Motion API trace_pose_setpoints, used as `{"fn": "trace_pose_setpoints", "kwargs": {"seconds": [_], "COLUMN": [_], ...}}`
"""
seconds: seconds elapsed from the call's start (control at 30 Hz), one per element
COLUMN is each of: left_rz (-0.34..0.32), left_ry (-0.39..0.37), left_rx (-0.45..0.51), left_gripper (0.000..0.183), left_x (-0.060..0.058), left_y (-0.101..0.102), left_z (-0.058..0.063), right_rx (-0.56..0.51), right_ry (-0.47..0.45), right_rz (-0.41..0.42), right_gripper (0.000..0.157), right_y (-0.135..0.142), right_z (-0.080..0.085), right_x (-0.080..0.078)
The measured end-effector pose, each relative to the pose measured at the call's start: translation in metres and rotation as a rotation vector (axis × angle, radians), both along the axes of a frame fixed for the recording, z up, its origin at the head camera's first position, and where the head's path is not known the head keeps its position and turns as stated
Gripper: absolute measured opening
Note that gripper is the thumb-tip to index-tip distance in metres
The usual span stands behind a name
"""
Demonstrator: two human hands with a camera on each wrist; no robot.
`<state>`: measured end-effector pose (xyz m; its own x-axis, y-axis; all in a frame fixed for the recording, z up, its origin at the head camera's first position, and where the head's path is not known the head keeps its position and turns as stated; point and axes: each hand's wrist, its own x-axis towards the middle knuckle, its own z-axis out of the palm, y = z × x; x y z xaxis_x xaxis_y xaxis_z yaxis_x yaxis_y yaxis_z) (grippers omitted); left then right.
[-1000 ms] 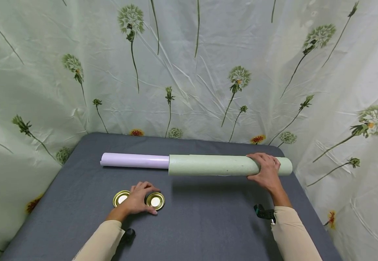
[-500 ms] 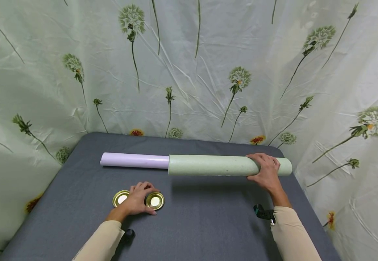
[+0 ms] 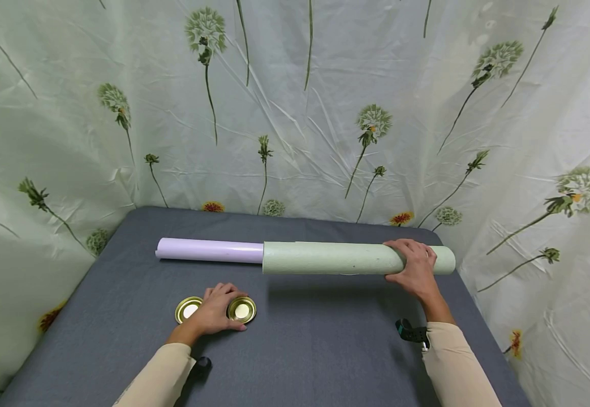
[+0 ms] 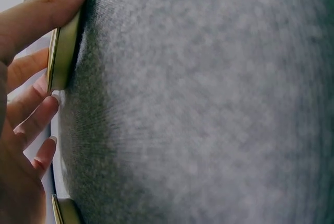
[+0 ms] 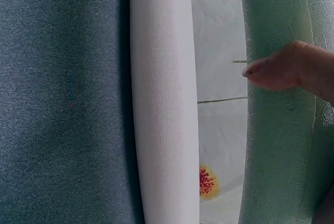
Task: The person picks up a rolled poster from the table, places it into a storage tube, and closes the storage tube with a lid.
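Observation:
My left hand (image 3: 216, 310) pinches the rim of a gold metal jar lid (image 3: 241, 310) with a white round centre, thumb on its near edge and fingers on the far side. In the left wrist view this lid (image 4: 65, 51) is close to the grey cloth. A second gold lid (image 3: 188, 310) lies to the left, partly hidden behind the hand. My right hand (image 3: 414, 265) grips a thick pale green wallpaper roll (image 3: 330, 258) near its right end. The roll is held level above the table, with a shadow beneath it.
A thinner lilac roll (image 3: 208, 250) lies on the grey cloth-covered table (image 3: 315, 350), its right part hidden by the green roll. In the right wrist view, a gap separates the lilac roll (image 5: 164, 98) from the green one. A dandelion-print curtain (image 3: 300, 113) stands behind and at both sides.
My left thumb has moved in against the lid's near rim, and that lid has shifted slightly away from me. My right hand and the green roll have stayed put.

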<state>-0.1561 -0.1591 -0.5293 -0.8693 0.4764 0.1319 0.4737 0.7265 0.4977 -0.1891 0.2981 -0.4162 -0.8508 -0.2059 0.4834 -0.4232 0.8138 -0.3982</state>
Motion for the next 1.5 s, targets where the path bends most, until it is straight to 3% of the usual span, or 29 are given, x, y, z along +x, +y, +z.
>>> {"fn": "trace_pose_setpoints", "kwargs": {"seconds": [0.2,0.5,0.87,1.2,1.5], "left_rz": [0.012,0.025,0.052,0.053,0.12], "left_ry": [0.003,0.078,0.078,0.07,0.037], "left_rx": [0.005,0.023,0.129,0.147,0.218], "left_gripper": [0.066,0.062,0.062,0.062,0.063], "left_x": [-0.001,-0.001,-0.005,-0.01,-0.013], "left_y": [0.003,0.006,0.008,0.008,0.006], "left_z": [0.001,0.003,0.007,0.014,0.024], "right_rx": [0.003,0.008,0.013,0.013,0.007], "right_ry": [-0.006,0.007,0.013,0.025,0.014], "right_rz": [-0.002,-0.002,-0.008,-0.007,-0.007], "right_gripper": [0.072,0.072,0.072,0.073,0.072], "right_y": [0.0,-0.001,-0.001,0.0,0.0], "right_z": [0.0,-0.001,-0.002,-0.002,-0.002], "right_x": [0.001,0.0,-0.001,0.0,0.0]}}
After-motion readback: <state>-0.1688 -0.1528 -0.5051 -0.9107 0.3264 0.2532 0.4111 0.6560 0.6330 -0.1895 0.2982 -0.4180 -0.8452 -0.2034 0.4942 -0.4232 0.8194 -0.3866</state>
